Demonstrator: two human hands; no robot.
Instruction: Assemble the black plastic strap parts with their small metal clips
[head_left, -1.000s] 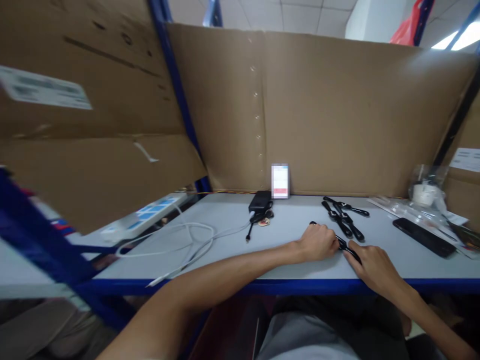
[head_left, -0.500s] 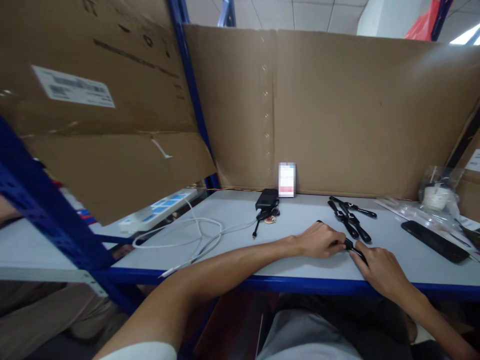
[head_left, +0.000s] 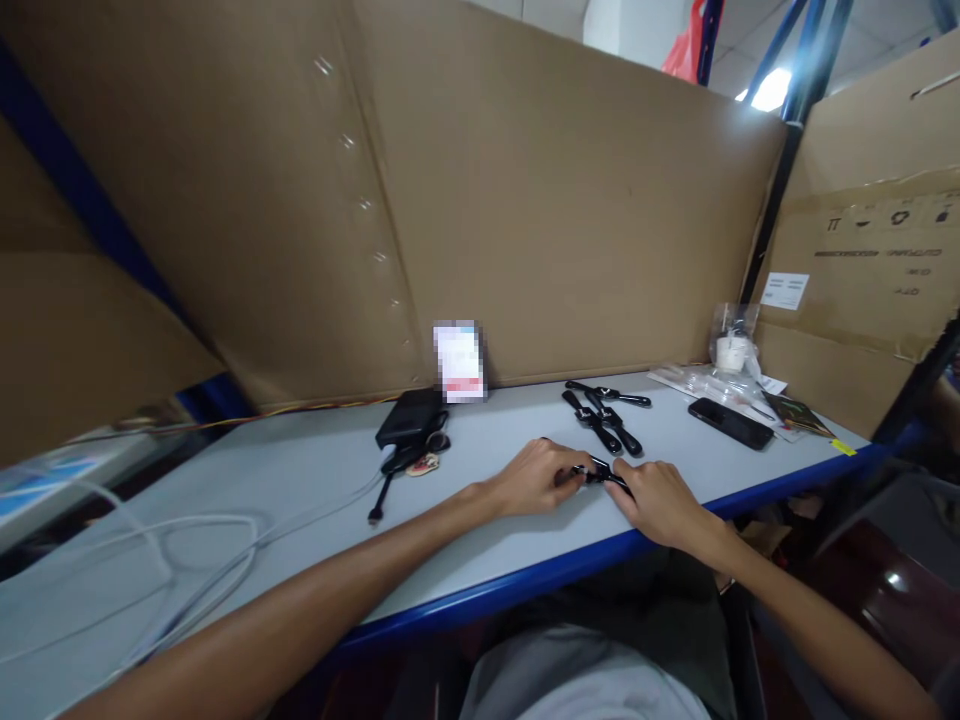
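A black spokeshave (head_left: 600,468), with a metal part at its middle, is between my hands just above or on the grey tabletop near the front edge. My right hand (head_left: 660,502) is wrapped round its right handle. My left hand (head_left: 531,476) has its fingers bent and closed at the left side of the tool's middle; its fingertips hide that end. Just beyond my hands lie several more black spokeshaves, among them a pair side by side (head_left: 619,430) and one lying crosswise (head_left: 626,397) behind them.
A lit phone (head_left: 460,362) leans against the cardboard wall (head_left: 540,220). Left of my hands sit a black power bank (head_left: 411,415), a short black cable (head_left: 381,500) and white cables (head_left: 255,535). Rightward are a dark phone-like slab (head_left: 729,423), clear plastic bags (head_left: 694,383) and a white cup-like item (head_left: 731,353).
The camera has turned to the right, so everything sits further left in view. Both my hands stay on the spokeshave; its metal middle now shows more between them.
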